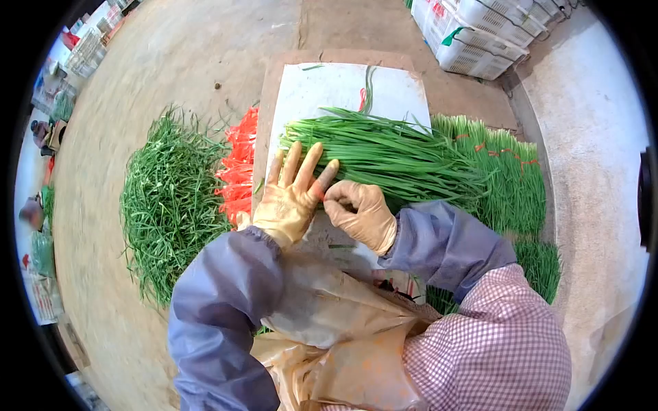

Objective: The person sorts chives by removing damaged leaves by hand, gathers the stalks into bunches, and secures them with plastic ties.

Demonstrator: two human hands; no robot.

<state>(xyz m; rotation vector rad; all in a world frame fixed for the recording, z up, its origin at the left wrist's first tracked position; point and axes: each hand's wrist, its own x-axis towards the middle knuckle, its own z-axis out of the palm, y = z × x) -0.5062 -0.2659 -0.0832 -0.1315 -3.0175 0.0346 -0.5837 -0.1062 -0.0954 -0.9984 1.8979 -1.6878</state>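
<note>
A large bunch of garlic chives (391, 154) lies across a white-topped board (308, 85), pale stem ends toward the left. My left hand (284, 205), in a yellowish glove, is open with fingers spread at the stem ends, its fingertips near or against them. My right hand (363, 214), gloved too, is pinched closed just beside the left thumb. A small bit of red strip (320, 194) shows between the right fingertips and that thumb; most of it is hidden. Whether the strip passes around the chives cannot be seen.
Red plastic strips (238, 164) lie along the board's left edge. Beyond them is a heap of loose green leaves (175, 205). Bundled chives (507, 178) with red ties are stacked at right. White crates (473, 44) stand at the back right, near a pale wall (596, 137).
</note>
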